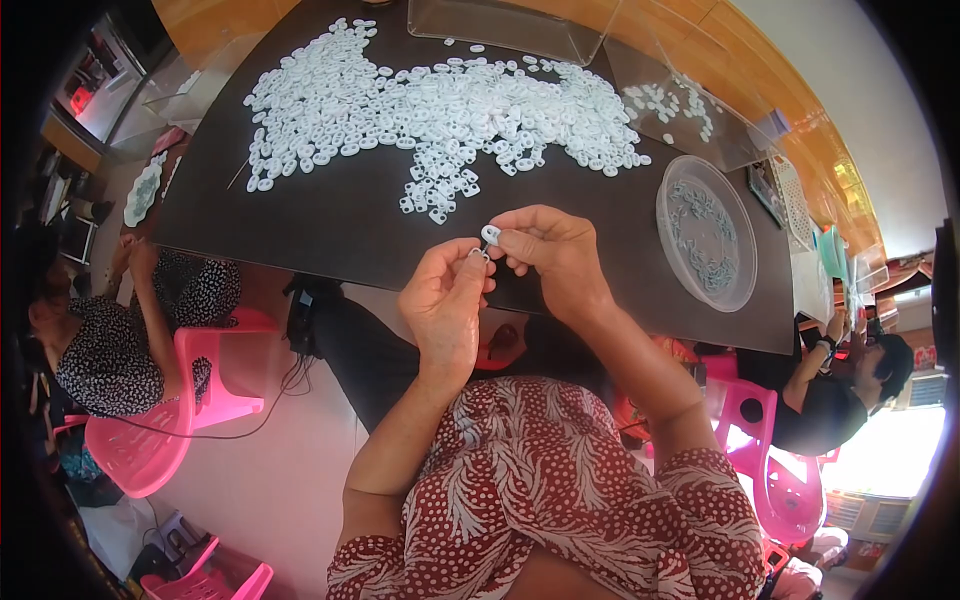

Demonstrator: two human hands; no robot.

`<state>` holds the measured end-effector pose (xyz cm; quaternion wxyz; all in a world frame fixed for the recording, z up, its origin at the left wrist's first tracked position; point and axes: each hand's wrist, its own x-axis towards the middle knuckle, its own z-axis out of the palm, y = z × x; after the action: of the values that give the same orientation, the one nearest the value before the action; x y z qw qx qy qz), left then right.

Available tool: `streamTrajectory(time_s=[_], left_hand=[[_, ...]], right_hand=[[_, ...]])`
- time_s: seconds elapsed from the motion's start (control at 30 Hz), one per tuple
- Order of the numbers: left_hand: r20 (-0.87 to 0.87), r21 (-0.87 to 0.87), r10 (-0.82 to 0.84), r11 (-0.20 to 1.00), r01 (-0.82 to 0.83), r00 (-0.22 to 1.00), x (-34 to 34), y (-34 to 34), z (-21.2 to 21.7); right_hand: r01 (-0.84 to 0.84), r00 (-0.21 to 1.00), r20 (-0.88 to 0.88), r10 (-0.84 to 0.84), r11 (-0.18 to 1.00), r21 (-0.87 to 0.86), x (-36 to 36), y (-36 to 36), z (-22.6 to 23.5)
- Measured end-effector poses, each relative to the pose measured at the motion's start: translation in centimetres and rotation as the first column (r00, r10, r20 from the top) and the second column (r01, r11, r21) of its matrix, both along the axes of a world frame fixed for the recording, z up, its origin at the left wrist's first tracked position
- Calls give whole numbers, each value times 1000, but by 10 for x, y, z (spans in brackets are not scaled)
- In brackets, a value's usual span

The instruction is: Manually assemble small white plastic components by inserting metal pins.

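Observation:
Above the table's near edge, my two hands meet with their fingertips close together. Between the thumb and fingers of my right hand [562,258] is a small white oval plastic piece [491,234] with holes in it. My left hand [446,296] is closed in a pinch just below it, on a small pale piece [479,254] mostly hidden by the thumb. A thin dark bit shows between the two pieces, too small to name. Beyond my hands spreads a large heap of white oval plastic pieces [450,110], with a narrow tongue of them reaching toward me.
A round clear plastic tub [668,235] holding small grey-green parts stands at the right of the dark table [330,215]. Clear bins [510,30] line the back. People sit at both sides, on pink plastic chairs [185,400]. A cable [240,436] crosses the floor at left.

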<state>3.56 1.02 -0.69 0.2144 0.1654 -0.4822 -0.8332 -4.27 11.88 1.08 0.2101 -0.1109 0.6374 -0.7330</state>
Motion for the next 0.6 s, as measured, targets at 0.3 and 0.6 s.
streamTrajectory(time_s=[0.3,0.6], left_hand=[[5,-10,9,1000,-9,1000,0,1,-1],[-11,-44,26,999,-27,1000,-1,1,-6]], right_hand=[[-1,996,-89,3,1000,19,2,-2,-1],[3,984,-178,-3,1000,-2,7,-6,0]])
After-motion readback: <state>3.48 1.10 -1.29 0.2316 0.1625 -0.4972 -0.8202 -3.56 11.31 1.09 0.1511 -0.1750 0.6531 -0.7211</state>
